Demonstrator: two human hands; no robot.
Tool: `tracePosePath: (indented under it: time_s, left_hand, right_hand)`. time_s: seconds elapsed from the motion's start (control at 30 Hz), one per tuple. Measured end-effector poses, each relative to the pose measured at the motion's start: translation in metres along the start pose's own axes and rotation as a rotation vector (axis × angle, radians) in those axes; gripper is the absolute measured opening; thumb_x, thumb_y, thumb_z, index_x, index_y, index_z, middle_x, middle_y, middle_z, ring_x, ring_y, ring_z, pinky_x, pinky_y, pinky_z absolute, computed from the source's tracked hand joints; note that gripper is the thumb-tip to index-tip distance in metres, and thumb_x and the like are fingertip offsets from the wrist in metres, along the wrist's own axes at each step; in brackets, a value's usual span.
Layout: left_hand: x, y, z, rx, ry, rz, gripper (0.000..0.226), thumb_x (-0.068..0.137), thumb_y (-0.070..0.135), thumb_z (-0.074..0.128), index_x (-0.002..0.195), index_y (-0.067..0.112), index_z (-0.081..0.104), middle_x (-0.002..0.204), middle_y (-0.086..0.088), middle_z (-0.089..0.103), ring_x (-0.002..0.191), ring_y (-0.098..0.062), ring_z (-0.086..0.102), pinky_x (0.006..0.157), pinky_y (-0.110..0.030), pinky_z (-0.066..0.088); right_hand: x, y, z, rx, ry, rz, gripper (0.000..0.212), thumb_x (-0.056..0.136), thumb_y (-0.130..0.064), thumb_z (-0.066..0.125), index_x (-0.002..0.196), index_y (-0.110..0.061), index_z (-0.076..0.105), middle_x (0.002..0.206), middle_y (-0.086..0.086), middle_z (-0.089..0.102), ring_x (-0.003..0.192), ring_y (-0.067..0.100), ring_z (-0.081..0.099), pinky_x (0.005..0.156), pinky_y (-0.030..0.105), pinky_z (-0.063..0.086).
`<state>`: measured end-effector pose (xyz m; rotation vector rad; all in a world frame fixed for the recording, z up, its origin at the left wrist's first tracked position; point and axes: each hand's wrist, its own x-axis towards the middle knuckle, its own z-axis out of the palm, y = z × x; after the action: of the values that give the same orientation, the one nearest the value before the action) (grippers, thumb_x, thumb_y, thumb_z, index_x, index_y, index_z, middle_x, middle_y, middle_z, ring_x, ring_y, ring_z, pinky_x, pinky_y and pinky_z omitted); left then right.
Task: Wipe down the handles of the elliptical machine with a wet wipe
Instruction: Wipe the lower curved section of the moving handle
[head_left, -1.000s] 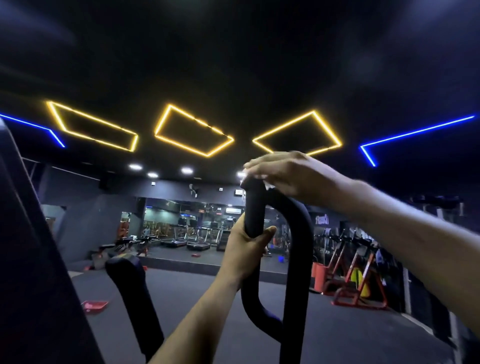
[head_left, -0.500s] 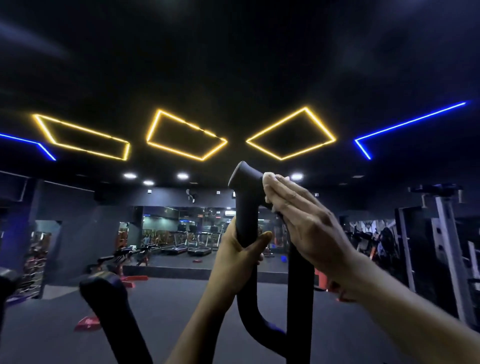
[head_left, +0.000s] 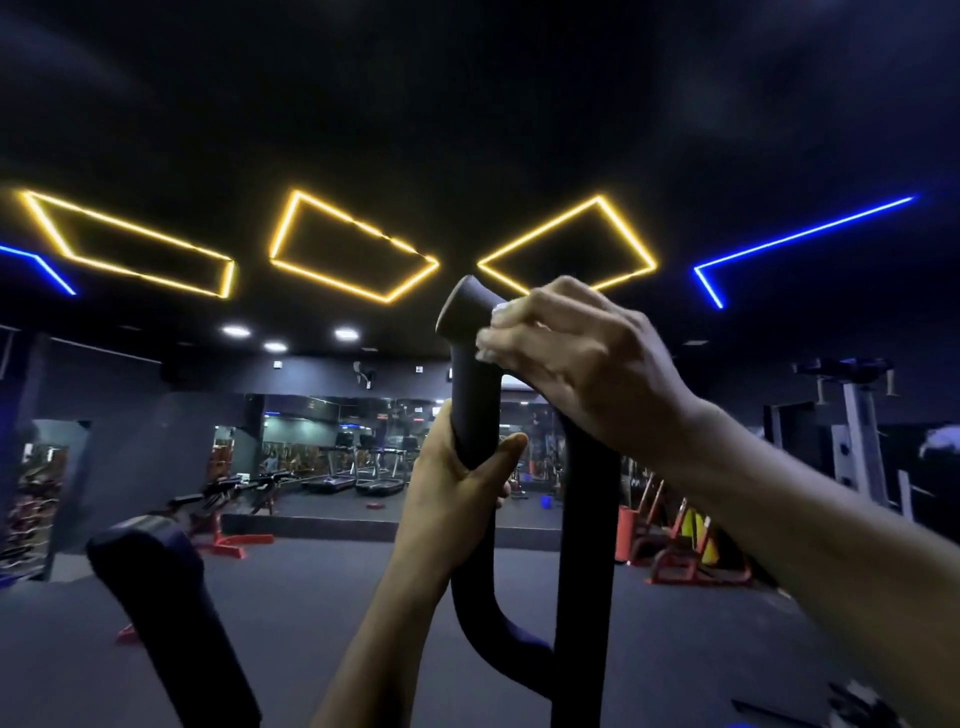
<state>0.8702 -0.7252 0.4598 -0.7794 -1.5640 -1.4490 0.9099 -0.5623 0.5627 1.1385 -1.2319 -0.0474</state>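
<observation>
The right hand (head_left: 576, 364) curls over the top bend of the black looped elliptical handle (head_left: 470, 410), pinching a white wet wipe (head_left: 493, 325) against it; only a pale edge of the wipe shows past the fingertips, so how much cloth actually meets the foam is hard to judge. The left hand (head_left: 457, 478) grips the handle's front upright just below, thumb wrapped across toward the right, steadying it. The handle stands in the middle of the view, its long axis close to vertical, with the flared end cap pointing up and slightly left toward the ceiling lights (head_left: 353, 249); the loop's rear leg drops straight down beside the front one. Likely trouble from here: the bunched wipe could slip out from under the fingers as the hand drags down, leaving bare skin rubbing the grip. The left hand also covers a stretch that would be missed unless it shifts. A second handle (head_left: 166, 613) at lower left looks untouched.
</observation>
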Motion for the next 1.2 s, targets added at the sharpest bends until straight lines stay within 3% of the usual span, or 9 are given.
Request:
tracePosePath:
  time_s: [0.1,0.23,0.4,0.6,0.7,0.8,0.93,1.03,1.2]
  left_hand:
    - [-0.001,0.003,0.002,-0.004,0.008,-0.02,0.026,0.094,0.022,0.077,0.109,0.024,0.056,0.076,-0.009,0.064,0.064,-0.019,0.063,0.064,-0.042,0.055]
    - [-0.003,0.007,0.004,0.016,0.033,-0.03,0.03,0.085,0.032,0.077,0.105,0.028,0.055,0.082,-0.019,0.065,0.066,-0.025,0.063,0.068,-0.053,0.056]
    - [-0.007,0.009,0.007,0.078,0.087,-0.026,0.033,0.087,0.039,0.076,0.104,0.031,0.049,0.088,-0.018,0.066,0.083,-0.039,0.069,0.078,-0.06,0.057]
    - [-0.012,0.013,0.007,0.105,0.085,-0.042,0.03,0.095,0.036,0.075,0.107,0.029,0.048,0.092,-0.018,0.067,0.087,-0.038,0.067,0.078,-0.05,0.055]
    - [-0.017,0.011,0.005,0.144,0.045,-0.015,0.026,0.099,0.029,0.07,0.111,0.026,0.048,0.084,0.001,0.067,0.077,-0.018,0.067,0.068,-0.033,0.053]
    - [-0.019,0.015,0.008,0.18,0.073,-0.002,0.025,0.1,0.024,0.067,0.113,0.021,0.046,0.072,0.013,0.061,0.06,0.001,0.053,0.056,-0.013,0.042]
    - [-0.02,0.019,0.007,0.177,0.046,-0.034,0.027,0.102,0.028,0.065,0.12,0.023,0.045,0.094,-0.01,0.065,0.069,-0.003,0.053,0.062,-0.015,0.044]
    - [-0.021,0.021,0.005,0.179,0.017,-0.051,0.029,0.103,0.028,0.064,0.124,0.023,0.044,0.096,-0.008,0.065,0.074,-0.005,0.056,0.067,-0.022,0.047]
    - [-0.021,0.02,0.005,0.19,0.028,-0.032,0.027,0.103,0.026,0.063,0.121,0.02,0.044,0.096,-0.011,0.063,0.072,-0.005,0.054,0.065,-0.019,0.045]
  right_hand:
    - [0.021,-0.012,0.013,0.001,0.046,0.072,0.012,0.097,-0.014,0.069,0.105,-0.008,0.075,0.105,0.004,0.066,0.099,0.018,0.061,0.068,0.036,0.058]
    - [0.011,-0.013,0.02,0.004,0.044,0.096,0.029,0.092,-0.004,0.053,0.111,-0.004,0.075,0.117,0.011,0.07,0.109,0.019,0.059,0.091,0.035,0.058]
    - [0.011,0.004,-0.012,0.069,0.005,0.104,0.02,0.1,-0.024,0.066,0.108,-0.009,0.076,0.105,0.003,0.065,0.099,0.017,0.062,0.075,0.038,0.057]
    - [0.015,-0.008,-0.003,0.015,-0.061,0.005,0.017,0.103,-0.018,0.061,0.107,-0.007,0.073,0.105,0.005,0.064,0.101,0.02,0.059,0.068,0.038,0.057]
    - [-0.01,0.005,-0.021,0.018,-0.139,-0.043,0.019,0.102,-0.017,0.063,0.117,-0.01,0.072,0.114,0.004,0.065,0.108,0.023,0.061,0.069,0.041,0.059]
    - [-0.01,0.009,-0.019,0.122,0.02,0.165,0.017,0.099,-0.022,0.068,0.109,-0.011,0.076,0.103,0.0,0.066,0.096,0.019,0.062,0.071,0.042,0.056]
    - [-0.001,-0.005,-0.001,0.065,0.018,0.107,0.014,0.099,-0.013,0.067,0.108,-0.006,0.075,0.106,0.004,0.066,0.1,0.021,0.061,0.072,0.039,0.057]
    - [-0.023,0.0,-0.011,0.025,-0.119,-0.064,0.02,0.102,-0.011,0.061,0.117,-0.002,0.072,0.12,0.01,0.065,0.115,0.024,0.06,0.078,0.039,0.06]
    - [-0.024,0.003,-0.011,0.137,0.113,0.223,0.013,0.094,-0.016,0.074,0.104,-0.008,0.078,0.104,0.003,0.068,0.097,0.02,0.063,0.078,0.038,0.055]
